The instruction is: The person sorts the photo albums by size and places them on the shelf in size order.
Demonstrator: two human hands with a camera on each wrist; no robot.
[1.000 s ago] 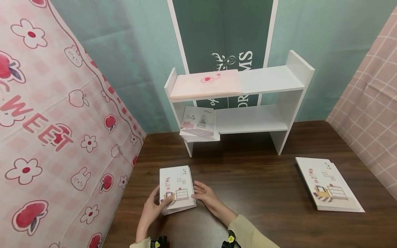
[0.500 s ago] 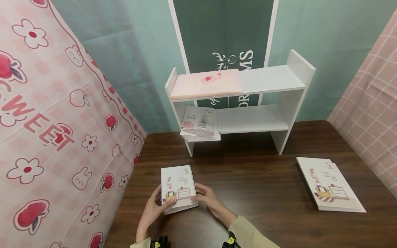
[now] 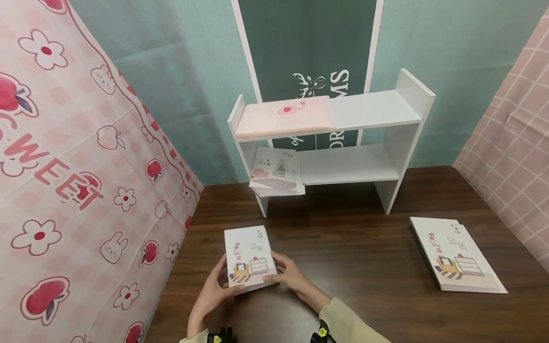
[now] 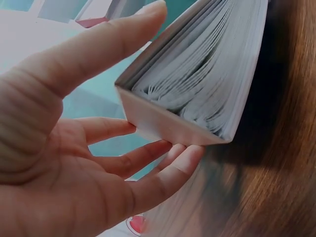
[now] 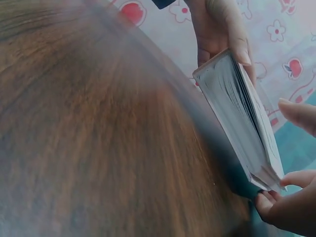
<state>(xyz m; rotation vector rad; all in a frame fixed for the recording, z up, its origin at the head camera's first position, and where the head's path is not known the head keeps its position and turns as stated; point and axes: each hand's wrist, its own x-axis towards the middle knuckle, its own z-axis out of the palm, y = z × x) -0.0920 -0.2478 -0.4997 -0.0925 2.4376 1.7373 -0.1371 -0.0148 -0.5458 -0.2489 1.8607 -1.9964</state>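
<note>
A thick white book [image 3: 250, 256] with a drawn room on its cover lies near the front left of the table, between my two hands. In the left wrist view its spine [image 4: 165, 121] and fanned pages face me. My left hand [image 3: 213, 290] holds the spine side, fingertips against the spine and thumb over the lower front corner. My right hand [image 3: 292, 277] holds the opposite side, thumb over the lower right corner; in the right wrist view its fingers [image 5: 286, 210] touch the book's lower corner. The fingers' far ends are partly hidden behind the book in the head view.
A white two-tier shelf [image 3: 349, 164] stands at the back. Its top bears a pink elephant-print packet [image 3: 285, 116]; thin white booklets [image 3: 276, 169] overhang its lower board. Similar white books [image 3: 456, 255] lie at the right on the brown table [image 3: 343, 247].
The book has shifted slightly right and turned a little, and its lower edges sit closer to even. My left thumb has slid from the cover down to the front corner.
</note>
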